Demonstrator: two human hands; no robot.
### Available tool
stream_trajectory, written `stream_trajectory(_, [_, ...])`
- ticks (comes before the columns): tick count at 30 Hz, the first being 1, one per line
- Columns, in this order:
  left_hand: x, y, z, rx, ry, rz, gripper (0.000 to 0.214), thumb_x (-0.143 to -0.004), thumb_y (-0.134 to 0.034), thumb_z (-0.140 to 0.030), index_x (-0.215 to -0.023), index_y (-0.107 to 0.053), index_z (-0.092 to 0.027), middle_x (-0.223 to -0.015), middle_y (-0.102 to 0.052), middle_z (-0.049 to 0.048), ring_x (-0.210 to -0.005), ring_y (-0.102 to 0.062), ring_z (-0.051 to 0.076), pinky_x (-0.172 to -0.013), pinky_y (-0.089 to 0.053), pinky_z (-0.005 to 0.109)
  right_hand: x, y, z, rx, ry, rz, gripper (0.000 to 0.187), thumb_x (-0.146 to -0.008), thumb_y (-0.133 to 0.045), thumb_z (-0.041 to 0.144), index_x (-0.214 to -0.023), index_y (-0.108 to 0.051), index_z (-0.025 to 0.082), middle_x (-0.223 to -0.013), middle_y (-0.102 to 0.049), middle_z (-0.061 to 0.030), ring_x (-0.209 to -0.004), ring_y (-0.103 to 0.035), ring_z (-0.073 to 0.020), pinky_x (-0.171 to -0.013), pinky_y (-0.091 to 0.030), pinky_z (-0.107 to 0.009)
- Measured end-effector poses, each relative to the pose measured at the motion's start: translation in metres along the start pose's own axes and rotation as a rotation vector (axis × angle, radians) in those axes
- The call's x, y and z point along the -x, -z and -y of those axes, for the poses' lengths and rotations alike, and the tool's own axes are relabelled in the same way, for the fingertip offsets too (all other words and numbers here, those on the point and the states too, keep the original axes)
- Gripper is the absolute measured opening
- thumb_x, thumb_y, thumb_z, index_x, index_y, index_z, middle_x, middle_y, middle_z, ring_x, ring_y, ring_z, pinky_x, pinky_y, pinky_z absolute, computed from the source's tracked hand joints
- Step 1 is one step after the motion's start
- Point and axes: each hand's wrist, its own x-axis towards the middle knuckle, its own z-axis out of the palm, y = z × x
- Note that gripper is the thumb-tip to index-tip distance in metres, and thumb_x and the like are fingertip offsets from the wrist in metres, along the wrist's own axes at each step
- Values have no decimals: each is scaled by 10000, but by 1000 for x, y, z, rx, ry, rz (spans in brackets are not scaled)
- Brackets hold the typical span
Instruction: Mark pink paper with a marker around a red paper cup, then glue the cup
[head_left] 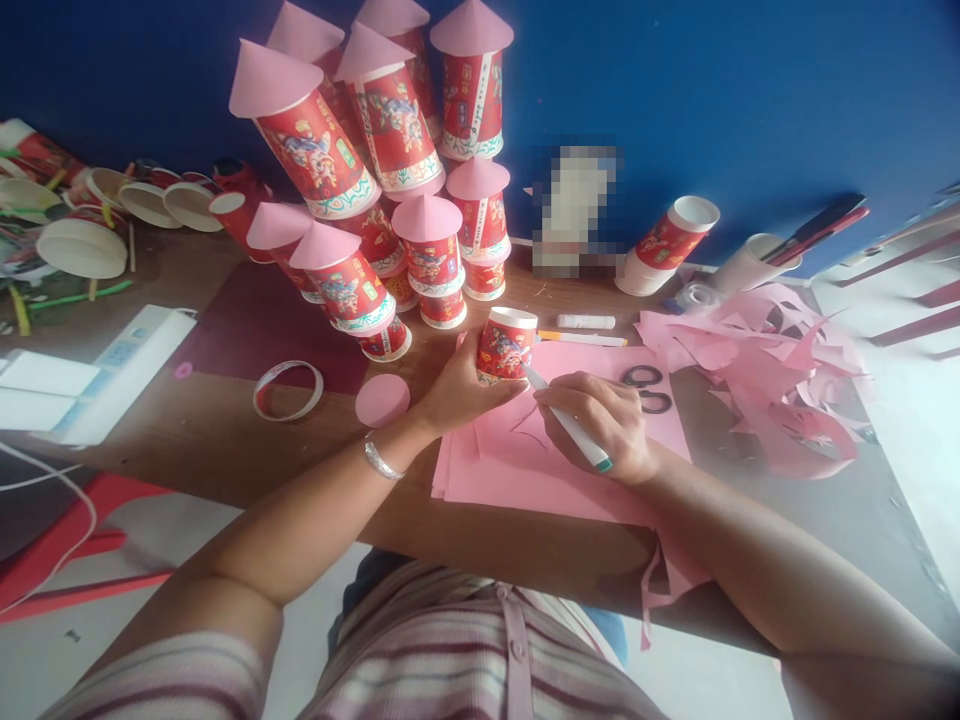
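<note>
My left hand (459, 388) is wrapped round a red printed paper cup (507, 345), holding it mouth-down on a stack of pink paper sheets (517, 470). My right hand (600, 420) grips a white marker with a green end (570, 425), its tip touching the paper at the cup's rim. A silver bracelet (381, 460) sits on my left wrist. A cut pink paper disc (382, 399) lies on the wooden table (225, 440) just left of my left hand.
A stack of red cups with pink cone tops (390, 180) rises behind. Black-handled scissors (649, 388), pink paper scraps (780, 390), a tape ring (288, 390), two pens (585, 322), loose cups (667, 245) and white boxes (82, 385) surround the work spot.
</note>
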Motion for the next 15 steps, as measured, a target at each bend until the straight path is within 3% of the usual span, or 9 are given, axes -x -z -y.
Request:
stream_trajectory(7, [1,1,-10,104,77,68,795,-753,-990,-540,-1351,-590,-204,-1336,-644,133,-1274,-652,340,-1113,-563,530,-3,1,2,-6,-9,-25,234,-1009,-670,65,-1184,-663,220,-875,-728,3,-683,-700,-123,-625,-606,-241])
stream_trajectory(15, [1,2,-12,193,112,112,767,-748,-1007,-529,-1314,-606,-202,-1280,-662,114,-1203,-673,309,-1075,-581,504,-4,0,1,5,8,-68,258,-977,-695,37,-1177,-685,200,-876,-730,-7,-684,-702,-133,-632,-608,-247])
